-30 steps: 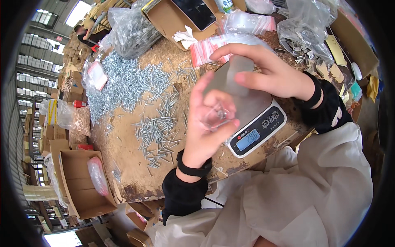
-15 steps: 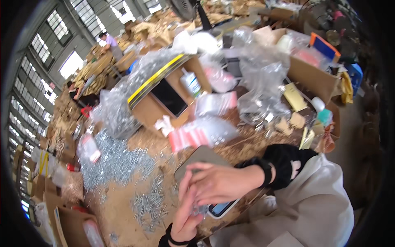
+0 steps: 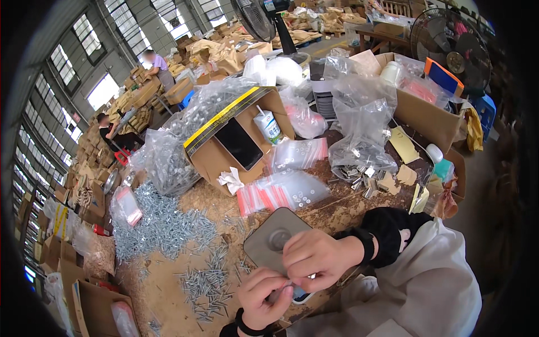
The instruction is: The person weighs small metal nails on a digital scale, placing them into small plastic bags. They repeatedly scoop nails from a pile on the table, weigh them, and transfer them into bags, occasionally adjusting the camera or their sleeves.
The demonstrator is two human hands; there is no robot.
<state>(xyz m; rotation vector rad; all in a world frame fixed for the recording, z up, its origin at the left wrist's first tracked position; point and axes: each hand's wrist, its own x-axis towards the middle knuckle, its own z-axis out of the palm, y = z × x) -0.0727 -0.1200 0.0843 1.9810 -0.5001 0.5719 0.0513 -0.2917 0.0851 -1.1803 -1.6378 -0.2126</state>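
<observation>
Low over the near edge of the worktable (image 3: 168,286), both hands are brought together just above a small weighing scale (image 3: 273,242). The left hand (image 3: 265,296) is curled, its thumb and forefinger pressed together on a small clear plastic bag (image 3: 285,287), of which only a sliver can be seen between the fingers. The right hand (image 3: 313,259) is laid over it from above, its fingertips pinched on the same bag, so that the two hands touch. What the bag holds cannot be told. A black wristband is worn on each wrist, and a white sleeve (image 3: 426,292) is seen on the right arm.

The scale's grey square pan is partly covered by the right hand. To its left, loose silver screws (image 3: 205,283) are scattered in a small heap on the tabletop, and a larger spread of screws (image 3: 160,224) lies farther left. Behind the scale, a stack of small zip bags with red strips (image 3: 278,194) is laid flat. Beyond these, an open cardboard box (image 3: 238,143) is tilted toward the viewer, with a dark phone (image 3: 238,144) leaned inside it and a white bottle (image 3: 268,126) just beside. Clear bags of metal parts (image 3: 362,151) are piled to the right.
</observation>
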